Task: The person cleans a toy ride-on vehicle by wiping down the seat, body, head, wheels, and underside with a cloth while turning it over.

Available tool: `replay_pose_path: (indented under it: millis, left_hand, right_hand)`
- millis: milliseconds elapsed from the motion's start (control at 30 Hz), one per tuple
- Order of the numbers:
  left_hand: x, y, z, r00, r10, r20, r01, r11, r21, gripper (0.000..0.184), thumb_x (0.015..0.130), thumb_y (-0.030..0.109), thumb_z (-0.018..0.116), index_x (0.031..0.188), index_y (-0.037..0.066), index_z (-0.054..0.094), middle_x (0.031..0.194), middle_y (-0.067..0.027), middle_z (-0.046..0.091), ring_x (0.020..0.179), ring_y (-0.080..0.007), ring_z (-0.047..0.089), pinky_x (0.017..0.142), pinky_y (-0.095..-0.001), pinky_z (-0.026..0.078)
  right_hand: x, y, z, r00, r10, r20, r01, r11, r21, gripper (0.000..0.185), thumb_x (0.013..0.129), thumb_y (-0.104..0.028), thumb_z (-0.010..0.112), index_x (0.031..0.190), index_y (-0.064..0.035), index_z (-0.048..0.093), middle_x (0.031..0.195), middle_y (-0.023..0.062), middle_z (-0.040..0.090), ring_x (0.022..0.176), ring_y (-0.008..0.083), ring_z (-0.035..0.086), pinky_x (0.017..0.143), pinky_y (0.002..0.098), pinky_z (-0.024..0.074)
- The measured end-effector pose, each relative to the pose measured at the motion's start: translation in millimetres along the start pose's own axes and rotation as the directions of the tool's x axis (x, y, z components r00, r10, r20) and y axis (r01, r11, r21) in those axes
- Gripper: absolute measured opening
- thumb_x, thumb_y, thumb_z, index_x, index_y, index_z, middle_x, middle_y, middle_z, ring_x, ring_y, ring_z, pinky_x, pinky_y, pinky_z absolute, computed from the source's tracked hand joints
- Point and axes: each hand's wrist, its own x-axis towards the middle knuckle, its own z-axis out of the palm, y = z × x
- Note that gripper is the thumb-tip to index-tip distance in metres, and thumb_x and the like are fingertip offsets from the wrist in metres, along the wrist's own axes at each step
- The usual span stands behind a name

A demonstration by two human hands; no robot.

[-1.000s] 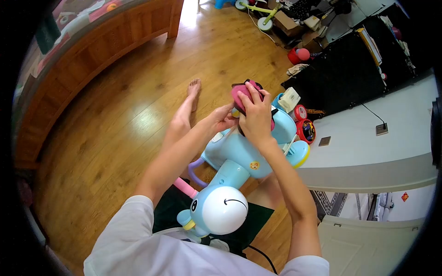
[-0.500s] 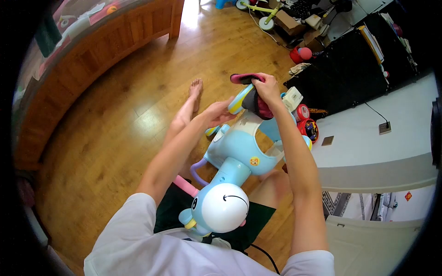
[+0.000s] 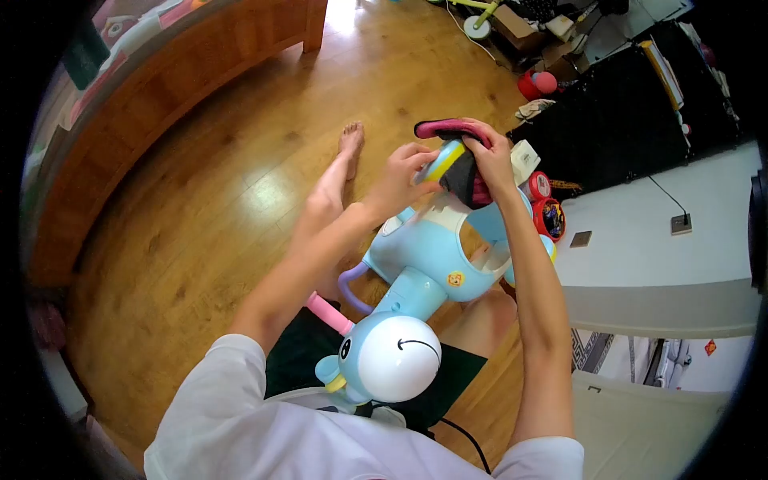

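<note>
My left hand [image 3: 404, 178] grips the near-left rim of a round blue and yellow part [image 3: 442, 162], thumb and fingers bent on its edge. My right hand [image 3: 492, 157] is closed on a dark red and black fabric piece [image 3: 460, 178] that lies against the round part, with a pink-edged flap sticking out to the left. Just below both hands is a light blue ride-on toy [image 3: 424, 250] with an open seat hollow. Its white-faced head [image 3: 399, 358] lies nearest my body, with a pink handle [image 3: 329, 314] and a purple handle [image 3: 353, 286] at its left.
A wooden bed frame [image 3: 192, 76] curves along the left. Red tubs [image 3: 549, 219] and a white box [image 3: 524, 161] stand right of my right hand. Boxes [image 3: 516, 30] and clutter fill the back right. My bare foot [image 3: 351, 140] rests on the wooden floor [image 3: 232, 160].
The fabric was first over the seat; it has been lifted off with the round part, exposing the hollow. My left hand has risen and now grips that part's edge. The view has shifted slightly.
</note>
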Motion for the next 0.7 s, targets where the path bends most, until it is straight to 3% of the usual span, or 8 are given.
replay_pose_path:
  millis: [133, 233, 333, 433, 533, 567, 667, 700]
  left_hand:
    - [-22.2, -24.0, -3.2, 0.998, 0.059, 0.012, -0.059, 0.998, 0.033, 0.045, 0.076, 0.014, 0.079, 0.115, 0.001, 0.062, 0.115, -0.0130, 0.061, 0.102, -0.0245, 0.063, 0.088, -0.0348, 0.053]
    - [-26.7, -21.0, -2.8, 0.993, 0.112, -0.038, -0.110, 0.993, 0.051, 0.048, 0.074, 0.010, 0.078, 0.118, 0.002, 0.059, 0.114, -0.0139, 0.060, 0.103, -0.0303, 0.060, 0.087, -0.0381, 0.050]
    - [-13.0, -7.0, -4.0, 0.987, 0.015, -0.162, -0.040, 0.988, -0.149, 0.038, 0.085, 0.022, 0.072, 0.115, 0.001, 0.062, 0.116, -0.0149, 0.060, 0.105, -0.0272, 0.060, 0.085, -0.0354, 0.050]
    - [26.6, -7.3, -2.1, 0.965, -0.228, -0.128, 0.200, 0.960, -0.198, 0.045, 0.091, 0.041, 0.062, 0.106, -0.001, 0.067, 0.101, -0.0144, 0.065, 0.093, -0.0234, 0.063, 0.075, -0.0330, 0.049]
    - [56.8, 25.1, -6.6, 0.818, -0.533, 0.215, 0.553, 0.833, -0.039, 0.054, 0.095, 0.050, 0.055, 0.109, 0.000, 0.070, 0.083, -0.0040, 0.068, 0.078, -0.0124, 0.061, 0.068, -0.0254, 0.047]
    - [60.5, 25.2, -2.8, 0.807, -0.551, 0.214, 0.575, 0.815, -0.071, 0.049, 0.093, 0.046, 0.060, 0.106, 0.000, 0.072, 0.066, 0.0001, 0.065, 0.071, -0.0098, 0.059, 0.063, -0.0243, 0.045]
    - [56.9, 13.2, 7.8, 0.808, -0.519, 0.280, 0.574, 0.799, -0.176, 0.044, 0.091, 0.040, 0.066, 0.109, 0.000, 0.071, 0.090, -0.0040, 0.069, 0.079, -0.0115, 0.063, 0.070, -0.0248, 0.048]
    - [51.3, 6.3, 12.3, 0.846, -0.478, 0.235, 0.524, 0.826, -0.209, 0.041, 0.091, 0.035, 0.066, 0.112, 0.000, 0.069, 0.101, -0.0055, 0.066, 0.087, -0.0129, 0.062, 0.075, -0.0260, 0.049]
  right_hand:
    - [13.1, 13.5, 0.7, 0.971, 0.237, 0.039, -0.239, 0.969, 0.055, 0.023, 0.084, -0.012, 0.063, 0.103, -0.0011, 0.070, 0.092, 0.0052, 0.069, 0.082, 0.0145, 0.063, 0.076, 0.0280, 0.0490]
    - [19.2, 9.4, 4.2, 0.952, 0.301, 0.060, -0.306, 0.945, 0.113, 0.023, 0.085, -0.015, 0.063, 0.102, -0.0001, 0.070, 0.087, 0.0030, 0.068, 0.077, 0.0124, 0.060, 0.070, 0.0281, 0.0485]
    - [17.7, 9.4, 4.2, 0.919, 0.392, 0.031, -0.392, 0.907, 0.153, 0.021, 0.087, -0.013, 0.062, 0.100, 0.0006, 0.069, 0.086, 0.0017, 0.067, 0.076, 0.0117, 0.059, 0.071, 0.0275, 0.0481]
    - [8.8, 11.5, 2.6, 0.968, 0.251, -0.013, -0.242, 0.945, 0.219, 0.019, 0.088, -0.011, 0.060, 0.099, 0.0006, 0.069, 0.086, 0.0012, 0.066, 0.077, 0.0111, 0.058, 0.071, 0.0261, 0.0470]
    - [3.8, 3.8, -0.3, 0.954, 0.300, -0.013, -0.285, 0.919, 0.271, 0.017, 0.088, -0.009, 0.059, 0.098, 0.0004, 0.069, 0.087, 0.0014, 0.066, 0.079, 0.0108, 0.058, 0.073, 0.0252, 0.0460]
    - [3.9, 4.1, -0.3, 0.957, 0.289, -0.019, -0.274, 0.923, 0.271, 0.017, 0.088, -0.009, 0.059, 0.098, 0.0004, 0.069, 0.087, 0.0014, 0.066, 0.079, 0.0107, 0.058, 0.073, 0.0253, 0.0459]
    - [0.6, 8.3, -2.4, 0.964, 0.263, -0.036, -0.244, 0.932, 0.266, 0.018, 0.088, -0.010, 0.059, 0.098, 0.0004, 0.069, 0.086, 0.0014, 0.066, 0.080, 0.0107, 0.058, 0.073, 0.0257, 0.0458]
    - [1.0, 7.6, -2.9, 0.967, 0.253, -0.038, -0.234, 0.936, 0.264, 0.018, 0.088, -0.010, 0.059, 0.098, 0.0005, 0.069, 0.086, 0.0014, 0.066, 0.080, 0.0109, 0.058, 0.073, 0.0259, 0.0459]
